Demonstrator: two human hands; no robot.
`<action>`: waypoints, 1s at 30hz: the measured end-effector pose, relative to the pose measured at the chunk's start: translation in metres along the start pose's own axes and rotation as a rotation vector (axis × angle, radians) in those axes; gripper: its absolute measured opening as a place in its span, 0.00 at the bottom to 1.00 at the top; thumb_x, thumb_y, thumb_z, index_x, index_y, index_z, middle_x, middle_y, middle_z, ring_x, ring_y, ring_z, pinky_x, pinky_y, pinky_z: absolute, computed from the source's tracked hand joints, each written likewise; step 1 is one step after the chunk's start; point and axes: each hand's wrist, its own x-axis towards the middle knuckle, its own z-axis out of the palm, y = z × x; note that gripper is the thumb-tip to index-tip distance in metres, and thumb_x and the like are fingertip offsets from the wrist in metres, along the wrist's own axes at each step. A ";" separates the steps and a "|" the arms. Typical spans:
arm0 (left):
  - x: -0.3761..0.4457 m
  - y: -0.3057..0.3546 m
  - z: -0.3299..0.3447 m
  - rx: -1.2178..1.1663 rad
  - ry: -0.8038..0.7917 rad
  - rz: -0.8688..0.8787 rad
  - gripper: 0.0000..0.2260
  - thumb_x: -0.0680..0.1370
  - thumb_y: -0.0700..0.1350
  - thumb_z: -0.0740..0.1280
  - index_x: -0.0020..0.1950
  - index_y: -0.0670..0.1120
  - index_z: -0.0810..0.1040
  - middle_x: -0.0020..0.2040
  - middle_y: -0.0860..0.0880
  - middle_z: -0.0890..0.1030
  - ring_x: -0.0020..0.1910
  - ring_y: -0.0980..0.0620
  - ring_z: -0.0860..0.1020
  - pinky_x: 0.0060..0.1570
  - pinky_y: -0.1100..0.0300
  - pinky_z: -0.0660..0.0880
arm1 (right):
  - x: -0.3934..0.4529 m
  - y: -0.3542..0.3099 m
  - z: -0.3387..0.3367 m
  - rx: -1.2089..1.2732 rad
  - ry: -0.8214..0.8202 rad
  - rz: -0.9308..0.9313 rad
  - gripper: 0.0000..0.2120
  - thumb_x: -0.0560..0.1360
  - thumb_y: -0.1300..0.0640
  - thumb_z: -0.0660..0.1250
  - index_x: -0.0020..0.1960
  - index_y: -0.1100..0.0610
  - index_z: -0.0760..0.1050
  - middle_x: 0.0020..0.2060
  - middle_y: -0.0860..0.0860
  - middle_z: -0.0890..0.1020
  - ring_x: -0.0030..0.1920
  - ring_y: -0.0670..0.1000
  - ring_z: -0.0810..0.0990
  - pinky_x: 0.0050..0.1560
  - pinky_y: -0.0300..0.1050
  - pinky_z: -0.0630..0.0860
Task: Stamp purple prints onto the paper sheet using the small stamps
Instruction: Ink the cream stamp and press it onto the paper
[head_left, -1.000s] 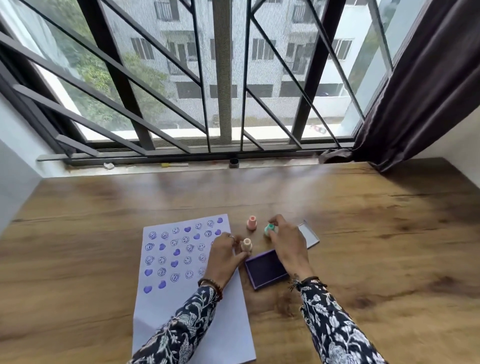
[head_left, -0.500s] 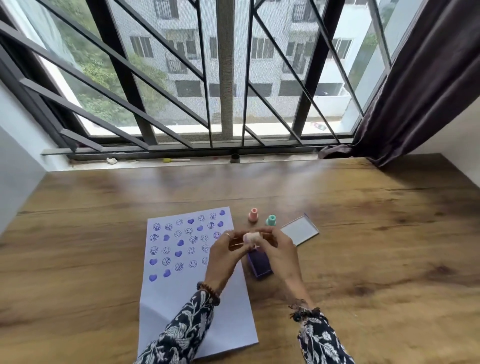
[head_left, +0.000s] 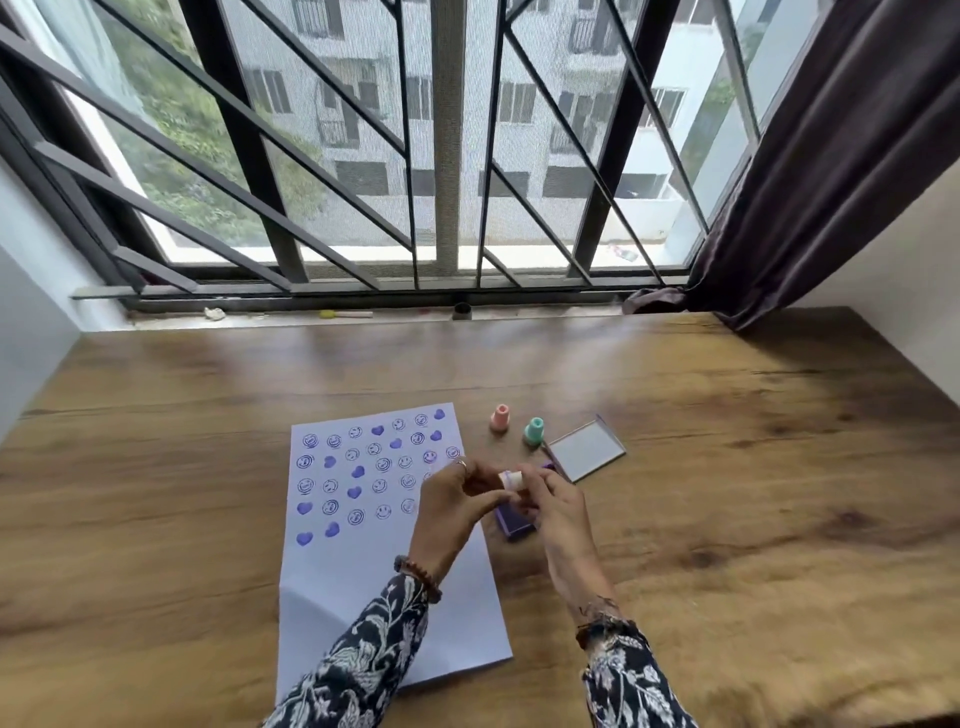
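A white paper sheet (head_left: 363, 582) lies on the wooden table, its upper half covered with purple smiley and heart prints. My left hand (head_left: 452, 506) and my right hand (head_left: 558, 512) meet above the sheet's right edge, both pinching one small cream stamp (head_left: 510, 478) between their fingertips. The purple ink pad (head_left: 511, 522) sits just beneath the hands, mostly hidden by them. Its open lid (head_left: 584, 448) lies behind to the right. A pink stamp (head_left: 500, 418) and a teal stamp (head_left: 534, 432) stand upright beyond the hands.
The wooden table (head_left: 753, 493) runs to a window sill with black bars at the back. A dark curtain (head_left: 810, 171) hangs at the back right, touching the table corner. Small bits lie on the sill (head_left: 343, 314).
My right hand let go of the teal stamp, which now stands beside the pink one. Both hands came together and lifted the cream stamp off the table above the ink pad.
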 end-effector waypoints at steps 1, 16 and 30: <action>-0.001 0.000 -0.001 0.030 -0.016 0.036 0.10 0.62 0.35 0.77 0.38 0.42 0.79 0.35 0.50 0.82 0.34 0.62 0.79 0.37 0.71 0.75 | -0.001 0.001 0.000 0.016 0.010 0.010 0.12 0.79 0.55 0.60 0.48 0.61 0.80 0.40 0.55 0.84 0.40 0.48 0.80 0.44 0.40 0.75; 0.008 -0.021 -0.021 0.138 -0.124 -0.050 0.11 0.65 0.33 0.74 0.46 0.41 0.80 0.41 0.41 0.83 0.34 0.66 0.79 0.40 0.73 0.76 | -0.003 0.009 -0.022 0.436 0.006 0.206 0.08 0.77 0.64 0.61 0.49 0.62 0.78 0.35 0.51 0.86 0.39 0.46 0.82 0.36 0.34 0.81; 0.024 -0.032 -0.024 0.179 -0.356 -0.106 0.12 0.64 0.29 0.73 0.46 0.38 0.79 0.55 0.43 0.79 0.38 0.57 0.76 0.41 0.74 0.74 | -0.013 0.011 -0.009 -1.007 0.140 -0.327 0.06 0.77 0.55 0.63 0.49 0.54 0.78 0.42 0.49 0.75 0.39 0.47 0.73 0.41 0.41 0.71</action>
